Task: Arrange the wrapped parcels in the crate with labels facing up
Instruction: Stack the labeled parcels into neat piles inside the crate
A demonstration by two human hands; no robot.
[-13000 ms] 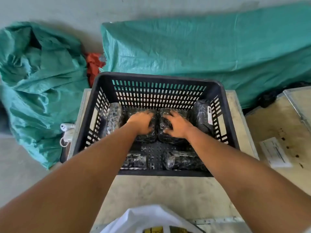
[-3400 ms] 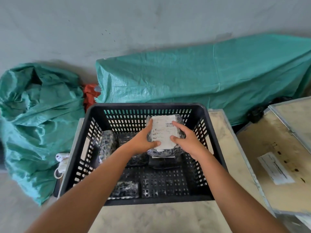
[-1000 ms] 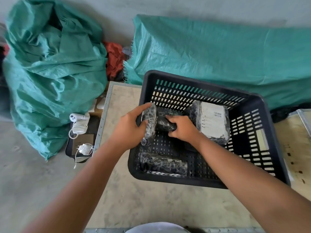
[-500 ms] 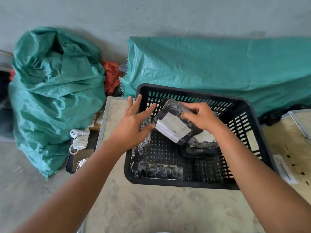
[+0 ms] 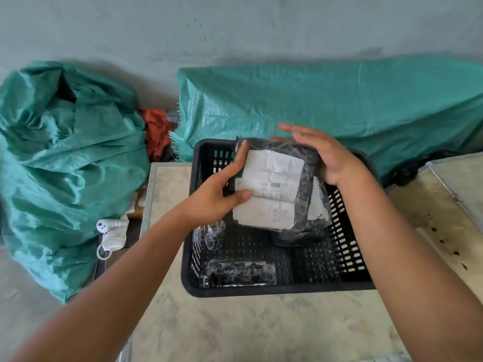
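A black slotted crate point(image 5: 277, 288) stands on a pale table. Above its far half I hold a black wrapped parcel point(image 5: 274, 184) with its white label turned toward me. My left hand point(image 5: 222, 194) grips its left edge, thumb on the label. My right hand point(image 5: 324, 158) clasps its upper right corner. Behind it, another parcel with a white label point(image 5: 317, 205) rests in the crate. A small wrapped parcel point(image 5: 214, 235) stands at the left wall. Near the front wall lies a wrapped parcel point(image 5: 241, 271).
A bulging green sack point(image 5: 65, 165) stands at the left and a long green tarp bundle point(image 5: 339, 108) lies behind the crate. A white charger with cable point(image 5: 111, 231) lies left of the table point(image 5: 248, 330). A second pale surface point(image 5: 449, 205) adjoins at the right.
The parcel has been raised and turned since half a second ago, so its label faces me. My left hand, open then, now grips its left edge. Earlier a labelled parcel was set down in the crate.
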